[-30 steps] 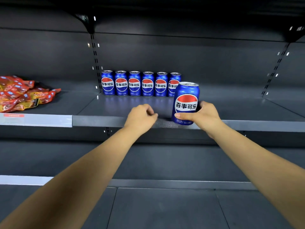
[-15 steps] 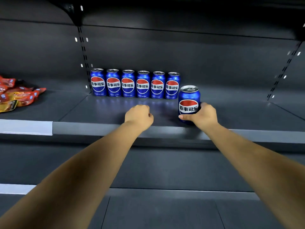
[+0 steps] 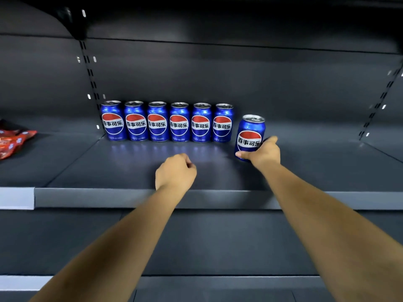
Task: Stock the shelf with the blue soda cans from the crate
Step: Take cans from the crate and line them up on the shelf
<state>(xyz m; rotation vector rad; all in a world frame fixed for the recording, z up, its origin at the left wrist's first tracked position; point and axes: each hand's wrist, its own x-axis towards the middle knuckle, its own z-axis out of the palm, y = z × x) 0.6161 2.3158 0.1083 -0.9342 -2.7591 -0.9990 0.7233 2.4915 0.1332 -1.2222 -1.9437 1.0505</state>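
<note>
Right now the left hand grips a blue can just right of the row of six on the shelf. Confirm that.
Not quite: in the head view the right hand grips the blue can right of the row of six on the shelf. The left hand is curled and holds nothing.

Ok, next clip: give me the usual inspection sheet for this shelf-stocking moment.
Surface: dark grey shelf, lit from above.
Job's things: row of six blue cans upright along the back; seventh can in front of the row's right end, slightly tilted, not yet in line. Crate not in view.
Clutter: red snack bags on the neighbouring shelf bay, far left.
Hands: right hand grips the seventh can low; left hand curled, holding nothing, above the shelf.
Cables: nothing seen.
Surroundings: slotted uprights on the back panel; bare lower shelf.
</note>
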